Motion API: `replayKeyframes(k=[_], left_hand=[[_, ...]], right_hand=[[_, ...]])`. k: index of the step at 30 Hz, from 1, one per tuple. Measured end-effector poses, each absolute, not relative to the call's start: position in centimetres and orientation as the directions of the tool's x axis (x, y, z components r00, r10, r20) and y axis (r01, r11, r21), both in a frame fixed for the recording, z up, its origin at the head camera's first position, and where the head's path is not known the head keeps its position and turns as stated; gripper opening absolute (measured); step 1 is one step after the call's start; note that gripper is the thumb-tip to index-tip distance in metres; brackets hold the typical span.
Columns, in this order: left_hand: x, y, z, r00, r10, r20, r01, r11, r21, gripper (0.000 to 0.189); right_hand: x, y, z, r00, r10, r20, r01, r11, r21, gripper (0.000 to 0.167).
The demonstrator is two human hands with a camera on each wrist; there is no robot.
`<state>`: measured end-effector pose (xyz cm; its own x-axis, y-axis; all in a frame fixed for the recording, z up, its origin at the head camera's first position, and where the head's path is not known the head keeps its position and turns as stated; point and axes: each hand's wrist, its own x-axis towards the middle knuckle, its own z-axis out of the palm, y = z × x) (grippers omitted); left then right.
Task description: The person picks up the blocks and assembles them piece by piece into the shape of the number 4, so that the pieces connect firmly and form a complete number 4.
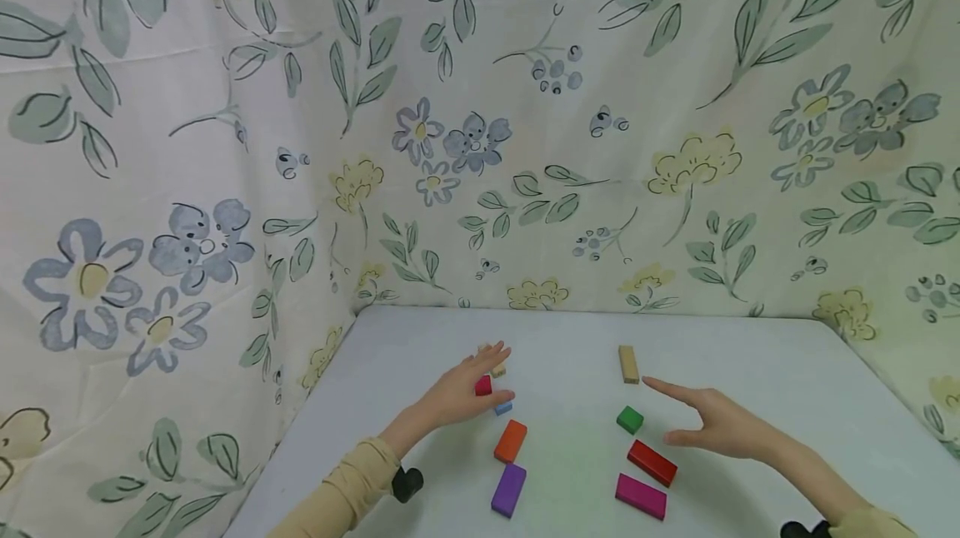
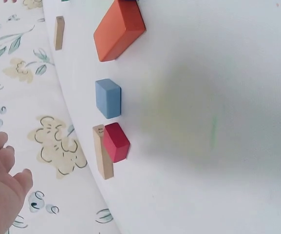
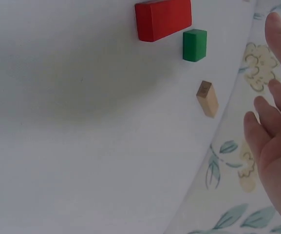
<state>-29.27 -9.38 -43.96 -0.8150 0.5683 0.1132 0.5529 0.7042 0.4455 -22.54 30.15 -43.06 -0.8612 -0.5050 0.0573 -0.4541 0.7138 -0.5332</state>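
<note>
My left hand, fingers stretched out, hovers over the left row of blocks and holds nothing. Partly behind it are a crimson block, a blue block and a natural wood block. The left wrist view shows the blue block apart from the crimson block, which overlaps the wood block. My right hand is also empty, thumb and fingers spread, just right of a green block. Its index finger points toward another wood block.
Nearer in the left row lie an orange block and a purple block. On the right, a red block and a magenta block lie below the green one. The white table ends at a floral curtain.
</note>
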Motion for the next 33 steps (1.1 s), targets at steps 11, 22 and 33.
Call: replayKeyframes(k=[11,22,33], left_hand=[[-28.7,-9.1,-43.8,-0.691,0.721,0.044,0.604,0.543,0.584,0.064],[-27.9,-8.8,-44.7,-0.571,0.82,-0.05,0.592,0.453,0.667,0.052],[-27.0,-8.8,-46.0,-0.456,0.88,-0.136,0.491,0.376,0.786,0.049]], right_hand=[[-22.7,28.9,-43.1,-0.78,-0.625,-0.033,-0.476,0.626,-0.618,0.062],[-22.5,27.8,-43.0,-0.735,-0.659,-0.16,-0.354,0.574,-0.738,0.056],[-22.3,27.0,-43.8,-0.682,-0.715,-0.151,-0.386,0.528,-0.756,0.048]])
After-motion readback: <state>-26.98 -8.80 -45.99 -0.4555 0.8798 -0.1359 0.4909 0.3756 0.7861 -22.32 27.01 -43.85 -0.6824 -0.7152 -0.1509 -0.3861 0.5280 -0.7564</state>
